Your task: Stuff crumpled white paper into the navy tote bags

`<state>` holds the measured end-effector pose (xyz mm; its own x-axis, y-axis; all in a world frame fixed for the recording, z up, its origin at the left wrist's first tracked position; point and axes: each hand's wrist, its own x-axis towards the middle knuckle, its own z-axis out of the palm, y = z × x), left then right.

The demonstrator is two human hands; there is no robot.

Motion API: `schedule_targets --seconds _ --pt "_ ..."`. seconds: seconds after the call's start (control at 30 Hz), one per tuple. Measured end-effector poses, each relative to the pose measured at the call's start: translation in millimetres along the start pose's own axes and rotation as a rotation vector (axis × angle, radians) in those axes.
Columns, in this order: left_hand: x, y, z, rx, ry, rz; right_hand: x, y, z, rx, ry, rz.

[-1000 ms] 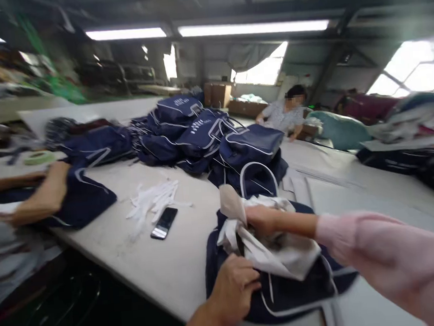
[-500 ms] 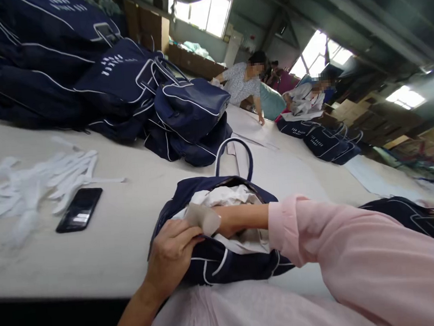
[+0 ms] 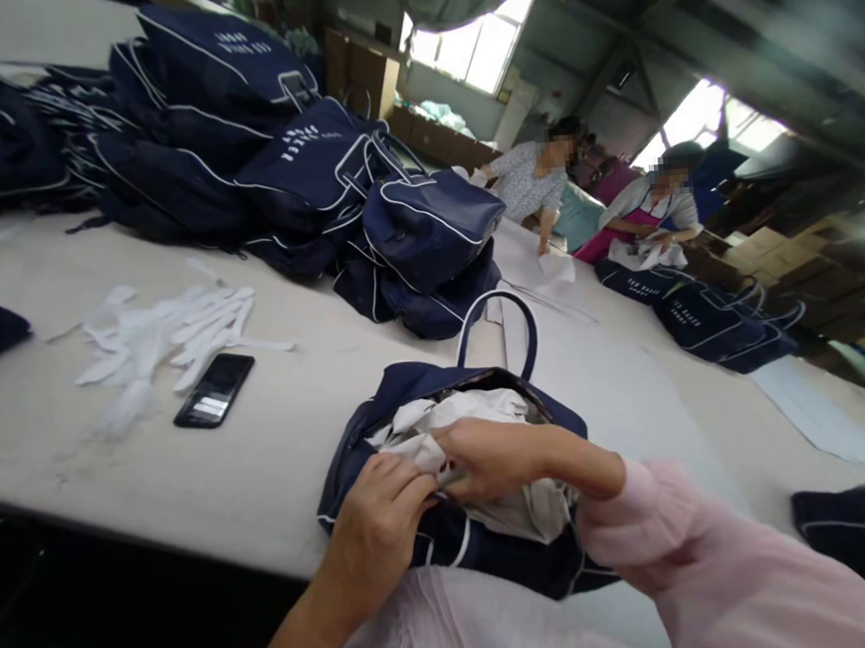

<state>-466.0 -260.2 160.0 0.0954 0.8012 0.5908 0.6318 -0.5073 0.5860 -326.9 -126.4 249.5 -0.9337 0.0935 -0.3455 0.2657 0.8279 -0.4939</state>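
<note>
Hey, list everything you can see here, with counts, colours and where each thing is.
Tote bags: several, navy with white piping, piled on the table's far side.
Open tote bag: one, navy, on the table near the person.
Cloth: one bunch, white, inside the open tote bag.
Strips: loose bunch, white, on the table.
Phone: one, black, on the table, left of the open tote bag.
Table: one, off-white, under these.
Co-workers: two, in the background.
Left hand: one, on the open tote bag.
Right hand: one, pink sleeve, on the cloth.

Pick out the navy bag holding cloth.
The navy tote under the left hand and right hand: open, white cloth inside, unlike the closed bags piled beyond.
</note>
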Motion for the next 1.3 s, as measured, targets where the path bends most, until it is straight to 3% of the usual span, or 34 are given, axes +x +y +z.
schedule_targets --seconds 0.1,0.17,0.3,0.4,0.47,0.53,0.6,0.67,0.77,0.83,0.9,1.0,1.1,1.23,1.3 --pt "-8.6 0.2 0.3 0.015 0.034 -0.009 -31.0 -2.6 -21.7 -0.202 0.197 0.194" --pt "-10.2 -0.4 2.7 0.02 0.044 0.003 -40.7 6.3 -19.2 -0.278 0.2 0.351" --pt "-4.1 -7.4 9.1 -0.041 -0.003 0.043 -25.8 37.7 23.1 -0.157 0.067 0.352" --pt "3.1 -20.1 8.9 -0.041 -0.053 0.02 -8.9 54.4 53.9 -0.121 0.232 0.316" --pt "9.0 -27.1 4.5 -0.022 -0.154 0.013 -11.2 60.0 58.6 -0.001 0.343 0.285" --pt "16.2 -26.6 -1.1 0.0 -0.323 0.038 -30.4 62.2 50.8 0.283 0.401 0.239" --pt "24.1 -15.3 -4.2 0.042 -0.505 0.076 -65.0 60.3 37.2 0.604 0.453 0.2" --pt "32.4 4.7 -1.6 0.128 -0.657 0.081 -106.3 53.9 25.2 0.716 0.504 0.224" --pt "45.5 35.9 10.7 0.392 -0.797 -0.004 -155.7 37.6 21.2 0.504 0.383 0.406" --pt "52.9 46.6 18.1 0.564 -0.873 -0.08 -169.5 26.2 29.9 0.377 0.288 0.49" --pt "56.7 46.1 20.2 0.633 -0.939 -0.127 -167.7 18.3 45.5 0.278 0.314 0.528" --pt "53.3 33.4 15.7 0.503 -1.015 -0.138 -146.5 19.0 71.6 0.046 0.412 0.601" --pt "42.7 25.9 14.8 0.357 -0.925 -0.112 -120.0 34.5 87.2 -0.179 0.5 0.693" --pt "27.4 33.7 24.0 0.228 -0.465 0.032 -99.9 62.5 84.8 -0.213 0.573 0.757" --pt "22.3 38.1 25.5 0.152 -0.303 0.138 -98.3 72.0 78.7 -0.178 0.572 0.729"
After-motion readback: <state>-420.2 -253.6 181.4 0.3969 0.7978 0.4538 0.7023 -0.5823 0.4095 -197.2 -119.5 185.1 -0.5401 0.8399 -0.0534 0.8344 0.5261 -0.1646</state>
